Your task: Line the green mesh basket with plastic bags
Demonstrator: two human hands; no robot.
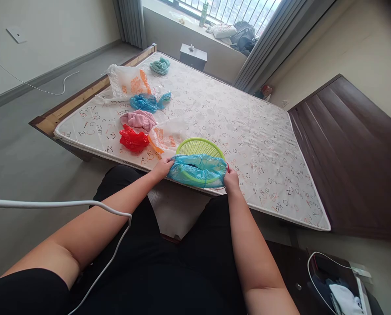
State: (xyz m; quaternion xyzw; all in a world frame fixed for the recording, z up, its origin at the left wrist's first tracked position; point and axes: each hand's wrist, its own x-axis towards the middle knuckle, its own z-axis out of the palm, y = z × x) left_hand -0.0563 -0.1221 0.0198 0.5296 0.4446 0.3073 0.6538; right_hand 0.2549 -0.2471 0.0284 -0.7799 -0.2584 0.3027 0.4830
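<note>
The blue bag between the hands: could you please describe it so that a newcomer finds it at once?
At the near edge of the white mattress, find the green basket. Across its near part, a pale blue plastic bag spreads between the left hand and the right hand. Unlike the crumpled blue bag farther back, this one is held.

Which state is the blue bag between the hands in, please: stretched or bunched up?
Stretched: the left hand and right hand grip opposite ends of the blue bag.
</note>
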